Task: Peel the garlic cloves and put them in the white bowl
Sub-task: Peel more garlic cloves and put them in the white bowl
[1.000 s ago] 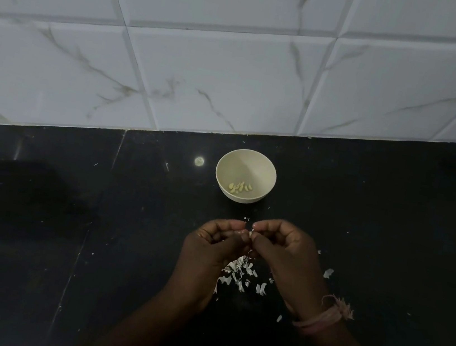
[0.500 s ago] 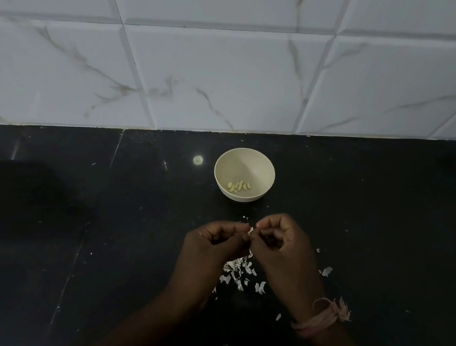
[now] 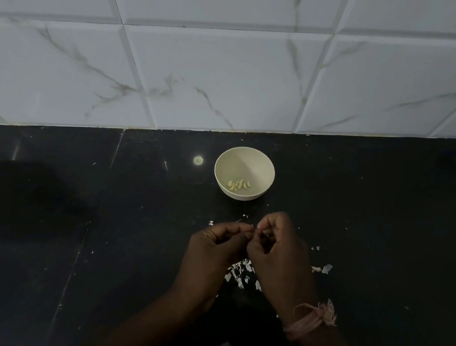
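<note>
Dim kitchen corner here, marbled white wall tiles [image 3: 219, 77] behind a black counter [image 3: 389, 225]. Both hands sit close together just above it, fingertips meeting: the left hand [image 3: 214, 254] and right hand [image 3: 282, 256] both have their fingers curled in, pinching what I guess is one garlic clove [image 3: 257, 229] between them. It's so small and dark that only a pale speck shows, so I can't tell which way its long axis runs. The white bowl [image 3: 263, 164] is straight ahead of the fingertips, near but not touching, and the right hand looks a bit nearer to it, so that'd be the one to drop it in. Count: one bowl, roughly seven peeled cloves [image 3: 239, 184] inside, and a loose scatter of peel flakes [image 3: 240, 273] under and behind the fingers, too many to count.
</note>
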{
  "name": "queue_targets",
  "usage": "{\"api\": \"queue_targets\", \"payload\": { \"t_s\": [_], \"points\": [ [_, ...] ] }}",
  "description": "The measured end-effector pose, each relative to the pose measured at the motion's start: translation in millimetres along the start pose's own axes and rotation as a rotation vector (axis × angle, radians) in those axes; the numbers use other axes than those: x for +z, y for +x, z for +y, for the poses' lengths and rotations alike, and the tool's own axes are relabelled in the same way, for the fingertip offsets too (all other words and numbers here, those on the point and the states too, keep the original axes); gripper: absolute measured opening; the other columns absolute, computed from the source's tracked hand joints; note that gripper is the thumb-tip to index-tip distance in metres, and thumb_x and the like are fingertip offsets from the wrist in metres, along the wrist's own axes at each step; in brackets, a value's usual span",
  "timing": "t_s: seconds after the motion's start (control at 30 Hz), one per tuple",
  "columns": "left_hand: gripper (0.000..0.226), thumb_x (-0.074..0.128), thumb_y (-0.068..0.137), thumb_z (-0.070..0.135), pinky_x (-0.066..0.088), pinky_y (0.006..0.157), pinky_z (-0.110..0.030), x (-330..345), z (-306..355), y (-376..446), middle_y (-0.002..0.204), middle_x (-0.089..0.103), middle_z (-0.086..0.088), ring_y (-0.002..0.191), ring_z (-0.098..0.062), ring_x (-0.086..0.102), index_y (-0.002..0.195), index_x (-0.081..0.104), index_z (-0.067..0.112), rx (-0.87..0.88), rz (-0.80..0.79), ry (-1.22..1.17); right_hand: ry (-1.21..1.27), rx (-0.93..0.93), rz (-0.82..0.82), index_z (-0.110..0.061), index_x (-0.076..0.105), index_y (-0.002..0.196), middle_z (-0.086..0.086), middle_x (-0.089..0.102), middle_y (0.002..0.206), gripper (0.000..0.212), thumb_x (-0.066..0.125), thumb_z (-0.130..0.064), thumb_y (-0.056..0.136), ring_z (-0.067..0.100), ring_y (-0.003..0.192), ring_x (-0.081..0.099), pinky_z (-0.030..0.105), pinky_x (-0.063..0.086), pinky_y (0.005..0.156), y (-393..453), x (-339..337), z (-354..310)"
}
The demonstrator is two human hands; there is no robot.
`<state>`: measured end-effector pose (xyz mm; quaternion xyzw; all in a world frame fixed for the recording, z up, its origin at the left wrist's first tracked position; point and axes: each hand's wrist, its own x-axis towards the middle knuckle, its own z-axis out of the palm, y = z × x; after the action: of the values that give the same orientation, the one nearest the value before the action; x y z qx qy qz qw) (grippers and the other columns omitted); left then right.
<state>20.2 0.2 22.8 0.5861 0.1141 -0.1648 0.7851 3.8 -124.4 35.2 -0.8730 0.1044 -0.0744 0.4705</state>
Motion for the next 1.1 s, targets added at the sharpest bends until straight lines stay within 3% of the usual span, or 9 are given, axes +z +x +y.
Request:
{"api": "queue_targets", "payload": {
  "t_s": [0.27, 0.37, 0.6, 0.8, 1.03, 1.1],
  "points": [
    [0.018, 0.063, 0.096, 0.003, 0.058, 0.093, -0.044, 2, -7, -1, 0.105, 0.074, -0.025, 0.105, -0.042, 0.071, 0.11, 0.073, -0.002, -0.029, 0.054, -0.093, 0.098, 0.07, 0.039, -0.031, 0.055, 0.09, -0.009, 0.069, 0.084, 0.026, 0.076, -0.016, 0.086, 0.002, 0.078, 0.068, 0.033, 0.058, 0.071, -3, 3, 2],
    [0.016, 0.062, 0.096, 0.004, 0.06, 0.08, -0.033, 4, -4, -5, 0.1, 0.076, -0.021, 0.094, -0.032, 0.075, 0.105, 0.075, 0.001, -0.035, 0.026, -0.09, 0.061, 0.056, 0.052, -0.031, 0.054, 0.09, -0.01, 0.067, 0.082, 0.029, 0.077, -0.015, 0.082, 0.001, 0.076, 0.066, 0.033, 0.058, 0.069, -4, 1, 0],
    [0.018, 0.064, 0.094, 0.005, 0.056, 0.097, -0.047, 6, -3, -6, 0.104, 0.075, -0.026, 0.104, -0.042, 0.071, 0.106, 0.076, -0.002, -0.059, 0.018, -0.122, -0.012, 0.016, 0.023, -0.029, 0.051, 0.09, -0.009, 0.061, 0.081, 0.03, 0.072, -0.009, 0.081, 0.001, 0.076, 0.06, 0.02, 0.051, 0.065, -4, -2, -5],
    [0.018, 0.063, 0.094, 0.005, 0.061, 0.084, -0.037, 6, -2, -7, 0.1, 0.076, -0.024, 0.091, -0.032, 0.074, 0.104, 0.075, -0.003, -0.072, -0.006, -0.127, -0.059, 0.0, 0.021, -0.025, 0.049, 0.089, -0.005, 0.061, 0.074, 0.027, 0.068, -0.007, 0.083, 0.006, 0.064, 0.06, 0.024, 0.049, 0.057, -4, 1, -3],
    [0.028, 0.064, 0.09, 0.003, 0.061, 0.083, -0.029, 1, -6, 3, 0.117, 0.071, -0.027, 0.1, -0.028, 0.072, 0.114, 0.069, -0.011, -0.236, 0.007, -0.302, 0.197, 0.171, -0.007, -0.025, 0.049, 0.091, 0.001, 0.067, 0.078, 0.028, 0.071, -0.009, 0.084, 0.007, 0.062, 0.062, 0.018, 0.046, 0.056, 0, -1, 2],
    [0.029, 0.065, 0.089, 0.002, 0.061, 0.081, -0.025, 0, -5, 4, 0.115, 0.072, -0.025, 0.091, -0.022, 0.072, 0.114, 0.068, -0.011, -0.271, 0.002, -0.351, 0.31, 0.225, -0.023, -0.021, 0.052, 0.093, 0.004, 0.07, 0.08, 0.025, 0.07, -0.007, 0.085, 0.009, 0.062, 0.065, 0.024, 0.052, 0.061, 2, -4, 2]
  ]
}}
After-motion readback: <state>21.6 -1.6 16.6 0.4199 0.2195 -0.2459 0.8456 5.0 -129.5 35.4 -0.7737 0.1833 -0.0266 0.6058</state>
